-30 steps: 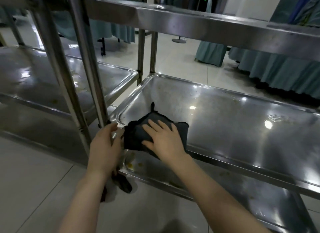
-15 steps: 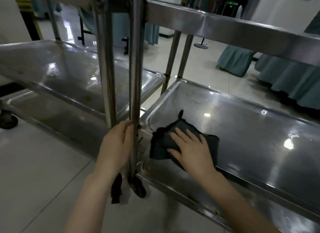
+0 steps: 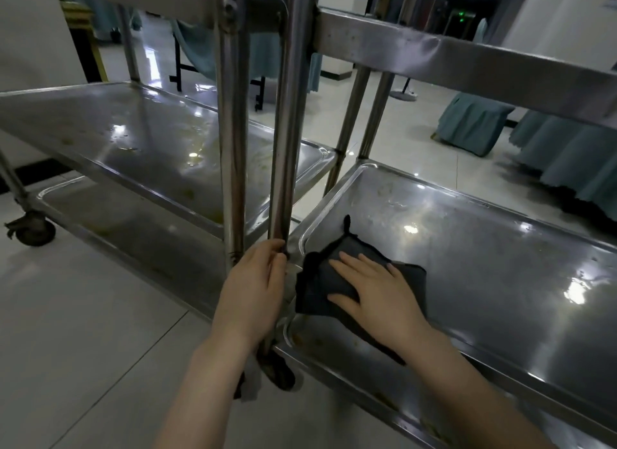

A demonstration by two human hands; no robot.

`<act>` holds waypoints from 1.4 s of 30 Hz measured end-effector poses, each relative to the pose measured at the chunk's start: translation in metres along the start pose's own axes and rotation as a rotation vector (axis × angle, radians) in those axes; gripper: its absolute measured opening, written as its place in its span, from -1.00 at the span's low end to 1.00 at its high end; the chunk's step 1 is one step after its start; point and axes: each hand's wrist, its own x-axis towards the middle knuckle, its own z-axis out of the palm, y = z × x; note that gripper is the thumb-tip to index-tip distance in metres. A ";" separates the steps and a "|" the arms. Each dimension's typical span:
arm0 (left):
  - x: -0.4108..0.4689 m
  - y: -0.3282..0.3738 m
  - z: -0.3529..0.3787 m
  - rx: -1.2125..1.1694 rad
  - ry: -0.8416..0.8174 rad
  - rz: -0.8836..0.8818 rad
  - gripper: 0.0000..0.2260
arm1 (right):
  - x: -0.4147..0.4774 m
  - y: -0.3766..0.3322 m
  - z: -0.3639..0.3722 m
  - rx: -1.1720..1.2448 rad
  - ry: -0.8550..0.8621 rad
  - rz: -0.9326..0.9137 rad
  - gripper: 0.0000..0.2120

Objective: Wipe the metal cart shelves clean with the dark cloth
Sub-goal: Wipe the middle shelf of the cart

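Dark cloth point(image 3: 317, 281) lies in the corner of the right cart's middle shelf point(image 3: 484, 255) nearest us, toward 7 o'clock of that tray. It is spread fairly flat. A thin tail sticks out at its 12 o'clock, and its near edge hangs over the shelf rim toward the lower shelf point(image 3: 350, 353).

Our right hand point(image 3: 377, 291) rests palm-down on the cloth, fingers straight and slightly spread, pointing to about 10 o'clock. It presses the cloth onto the metal without bunching it.

Our left hand point(image 3: 253, 288) is at 9 o'clock of the cloth, just beside it. Its fingers are curled round the cart's upright post point(image 3: 283, 148) where the post meets the shelf corner. A caster point(image 3: 278, 370) shows under the wrist, at 6 o'clock of that hand.

The shelf surface is shiny, with light glare at 3 o'clock of the cloth and faint smears toward 12 o'clock. Yellowish specks sit on the lower shelf just under the cloth's hanging edge. The top rail point(image 3: 467, 61) crosses above, from 12 toward 3 o'clock of the view.

A second steel cart point(image 3: 133, 141) stands at 9 to 10 o'clock, its own post just beside ours. Its middle shelf shows yellowish stains, and one wheel point(image 3: 33, 230) stands at the far left on the pale tiled floor point(image 3: 83, 315). Teal table skirts point(image 3: 567, 154) hang at 2 o'clock, well apart from the carts.
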 end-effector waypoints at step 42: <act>0.015 0.003 0.032 0.281 -0.134 0.085 -0.83 | 0.159 0.031 0.004 0.139 -0.102 -0.018 -0.47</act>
